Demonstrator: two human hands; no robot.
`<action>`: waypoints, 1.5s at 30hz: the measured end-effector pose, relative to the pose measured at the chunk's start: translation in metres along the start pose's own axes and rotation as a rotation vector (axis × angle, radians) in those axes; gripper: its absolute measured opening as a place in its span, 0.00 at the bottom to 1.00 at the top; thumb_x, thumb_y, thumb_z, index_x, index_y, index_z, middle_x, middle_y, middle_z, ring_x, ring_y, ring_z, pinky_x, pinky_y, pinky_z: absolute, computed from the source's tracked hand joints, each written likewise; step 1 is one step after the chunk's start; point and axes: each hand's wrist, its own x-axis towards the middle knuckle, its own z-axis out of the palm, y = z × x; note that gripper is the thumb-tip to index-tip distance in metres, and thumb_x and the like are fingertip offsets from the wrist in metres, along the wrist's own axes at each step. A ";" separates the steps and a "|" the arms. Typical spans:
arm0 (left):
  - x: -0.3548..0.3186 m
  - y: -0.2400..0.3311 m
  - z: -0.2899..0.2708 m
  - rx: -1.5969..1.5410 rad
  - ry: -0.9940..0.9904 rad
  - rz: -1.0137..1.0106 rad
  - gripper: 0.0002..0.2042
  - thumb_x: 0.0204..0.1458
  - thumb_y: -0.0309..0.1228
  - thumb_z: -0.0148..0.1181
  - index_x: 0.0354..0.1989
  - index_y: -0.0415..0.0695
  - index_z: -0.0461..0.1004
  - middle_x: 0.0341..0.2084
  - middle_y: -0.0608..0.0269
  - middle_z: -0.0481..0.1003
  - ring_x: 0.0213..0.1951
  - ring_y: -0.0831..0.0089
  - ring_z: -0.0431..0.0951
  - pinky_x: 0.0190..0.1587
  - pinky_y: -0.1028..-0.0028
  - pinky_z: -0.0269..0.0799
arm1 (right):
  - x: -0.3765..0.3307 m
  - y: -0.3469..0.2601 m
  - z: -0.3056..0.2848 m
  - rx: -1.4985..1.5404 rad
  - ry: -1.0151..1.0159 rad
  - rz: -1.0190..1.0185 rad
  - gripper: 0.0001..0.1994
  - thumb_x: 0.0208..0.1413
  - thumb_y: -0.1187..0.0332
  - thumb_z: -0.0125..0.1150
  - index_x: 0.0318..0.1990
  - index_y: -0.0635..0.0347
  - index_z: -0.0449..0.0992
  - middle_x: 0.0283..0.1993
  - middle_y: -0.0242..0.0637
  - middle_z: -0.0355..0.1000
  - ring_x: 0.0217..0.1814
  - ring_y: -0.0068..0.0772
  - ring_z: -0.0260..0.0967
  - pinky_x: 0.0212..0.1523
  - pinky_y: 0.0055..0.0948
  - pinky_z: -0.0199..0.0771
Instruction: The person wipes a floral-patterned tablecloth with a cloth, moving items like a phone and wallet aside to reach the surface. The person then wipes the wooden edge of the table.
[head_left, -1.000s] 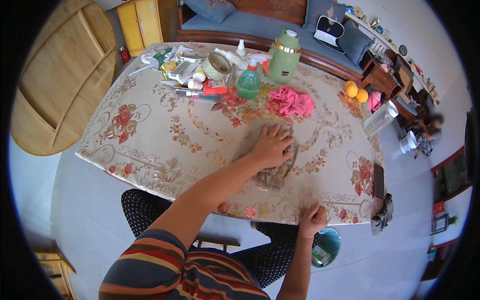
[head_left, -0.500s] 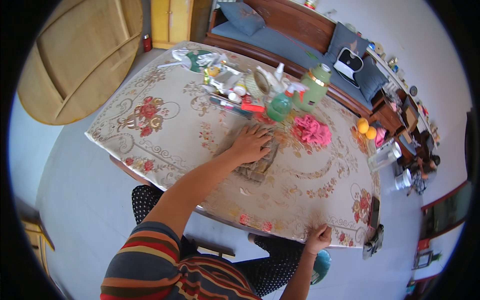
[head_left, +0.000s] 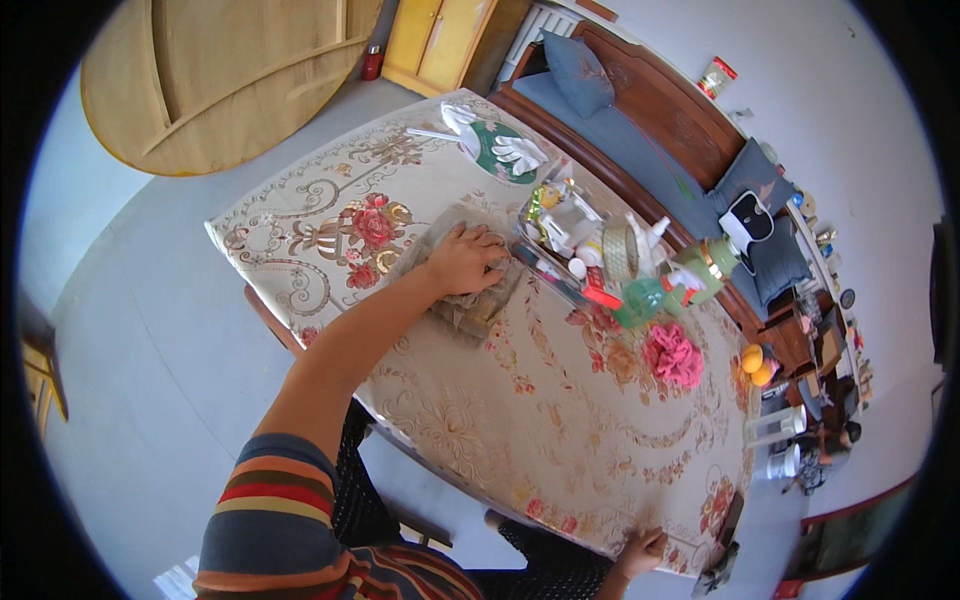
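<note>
My left hand [head_left: 465, 258] lies palm down on a crumpled grey-brown cloth [head_left: 473, 308], pressing it onto the flowered tablecloth [head_left: 520, 400] near the table's left part. The fingers are bent over the cloth, close to a cluster of bottles and cups [head_left: 590, 250]. My striped sleeve reaches in from the lower left. My right hand [head_left: 640, 550] is at the table's near edge at the lower right, fingers curled over the rim.
A green jug [head_left: 705, 270], a green cup [head_left: 640, 300], a pink fabric flower [head_left: 672, 355] and oranges [head_left: 755, 365] stand along the far side. White gloves [head_left: 515, 152] lie on a green plate. A dark flat object [head_left: 728, 520] lies beside my right hand. A sofa [head_left: 640, 120] runs behind the table.
My left hand has slid the cloth across the table toward its left end, past the bottles. My right hand stays at the table's edge.
</note>
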 end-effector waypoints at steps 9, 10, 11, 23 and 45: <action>0.054 -0.092 -0.003 0.135 -0.005 -0.212 0.23 0.51 0.49 0.52 0.54 0.54 0.72 0.59 0.63 0.66 0.63 0.55 0.60 0.63 0.46 0.48 | -0.009 0.028 0.014 0.365 -0.056 0.213 0.19 0.64 0.59 0.49 0.21 0.59 0.64 0.18 0.35 0.65 0.18 0.24 0.60 0.17 0.26 0.66; 0.058 -0.102 -0.005 0.157 -0.010 -0.239 0.23 0.51 0.50 0.51 0.54 0.55 0.71 0.59 0.63 0.65 0.63 0.55 0.59 0.64 0.46 0.48 | -0.009 0.023 0.013 0.384 -0.060 0.255 0.19 0.64 0.59 0.49 0.22 0.59 0.65 0.18 0.35 0.66 0.17 0.24 0.60 0.17 0.26 0.66; 0.061 -0.113 -0.007 0.175 -0.017 -0.268 0.24 0.52 0.50 0.50 0.55 0.55 0.71 0.60 0.63 0.65 0.64 0.55 0.59 0.64 0.45 0.47 | -0.007 0.002 0.009 0.389 -0.083 0.259 0.18 0.64 0.59 0.49 0.23 0.60 0.66 0.19 0.36 0.67 0.17 0.25 0.61 0.17 0.27 0.66; 0.058 -0.203 -0.060 0.273 -0.077 -0.615 0.25 0.55 0.53 0.44 0.60 0.58 0.66 0.64 0.66 0.59 0.68 0.60 0.51 0.67 0.48 0.40 | -0.005 0.015 0.009 0.231 -0.025 0.190 0.16 0.62 0.61 0.51 0.25 0.61 0.67 0.16 0.38 0.68 0.16 0.28 0.61 0.18 0.27 0.64; -0.161 -0.094 -0.172 0.456 0.058 -1.112 0.28 0.54 0.54 0.46 0.61 0.55 0.64 0.66 0.65 0.55 0.68 0.54 0.48 0.64 0.40 0.37 | -0.010 0.035 0.021 0.325 0.080 0.135 0.18 0.61 0.60 0.54 0.22 0.63 0.68 0.16 0.37 0.66 0.14 0.30 0.60 0.15 0.33 0.64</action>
